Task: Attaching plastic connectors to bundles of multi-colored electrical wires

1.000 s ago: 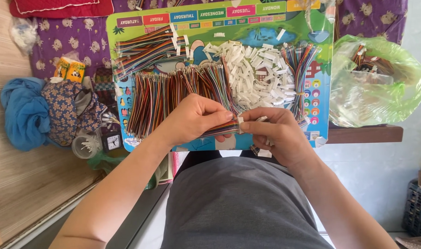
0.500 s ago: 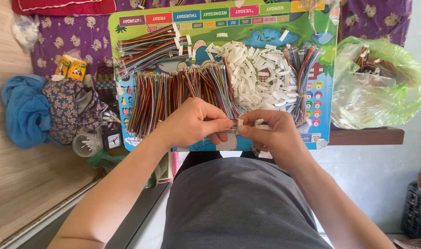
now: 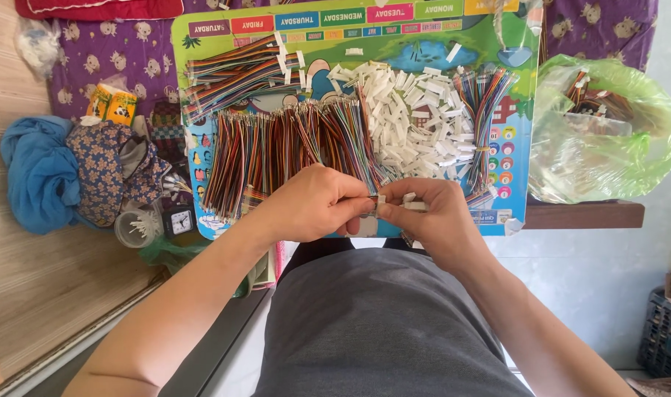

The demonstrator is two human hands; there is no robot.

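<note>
Both hands meet over the colourful printed board [image 3: 512,147] — left hand [image 3: 317,209] pinching a multicoloured ribbon wire [image 3: 365,173], right hand [image 3: 431,217] pinching a small white plastic connector [image 3: 411,197]; white connector pile [image 3: 416,121] beyond.

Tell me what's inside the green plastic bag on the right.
Through the green plastic bag you can make out bundles of multicoloured wires with white connector ends. The crumpled film hides how many there are and whatever lies beneath them.

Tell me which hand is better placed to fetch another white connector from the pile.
The right hand, probably. The pile of white connectors lies just beyond and slightly right of it, while the left hand sits below the multicoloured wire bundles and pinches wire ends.
</note>
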